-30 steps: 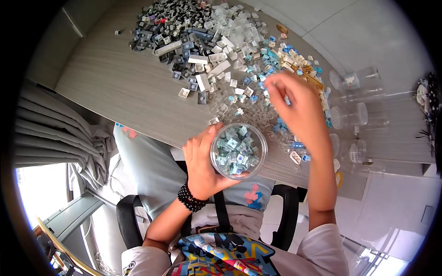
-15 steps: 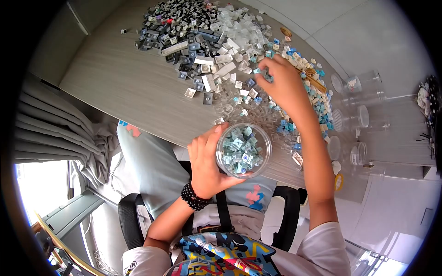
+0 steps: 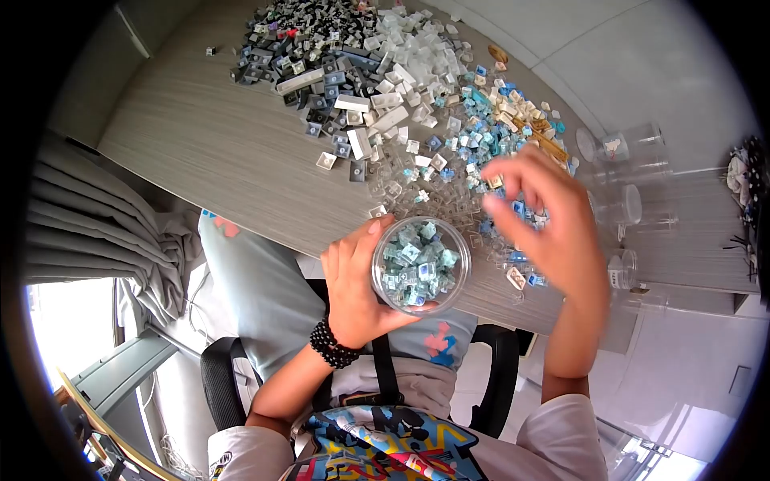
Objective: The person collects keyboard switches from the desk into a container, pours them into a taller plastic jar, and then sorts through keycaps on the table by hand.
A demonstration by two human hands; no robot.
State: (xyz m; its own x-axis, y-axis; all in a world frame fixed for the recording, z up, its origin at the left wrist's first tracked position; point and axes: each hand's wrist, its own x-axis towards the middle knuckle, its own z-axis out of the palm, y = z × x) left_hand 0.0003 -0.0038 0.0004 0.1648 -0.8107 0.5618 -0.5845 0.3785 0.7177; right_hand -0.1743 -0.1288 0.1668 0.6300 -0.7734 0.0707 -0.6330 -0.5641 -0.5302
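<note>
My left hand [image 3: 353, 280] is wrapped around a clear round plastic jar [image 3: 463, 280], holding it upright off the table's front edge. Pale teal translucent keycaps [image 3: 413, 255] partly fill the jar. To its right hangs my right hand [image 3: 553, 220], somewhat blurred, thumb and forefinger apart with nothing visible between them. Beneath and beyond that hand lie blue and teal keycaps [image 3: 481, 136]. Clear keycaps [image 3: 445, 204] spread between the hand and the jar. The right hand hides part of the blue keycaps.
Black and grey keycaps [image 3: 321, 48] are heaped at the back left, next to frosted white ones [image 3: 421, 48]. Cream and gold keycaps [image 3: 521, 112] lie at the right. Several clear jars and lids [image 3: 634, 156] stand along the right edge. A chair armrest [image 3: 501, 369] is below.
My right hand has come back from the pile toward me and its fingers have parted. A teal keycap now shows at the jar's right inside. My left hand has barely moved.
</note>
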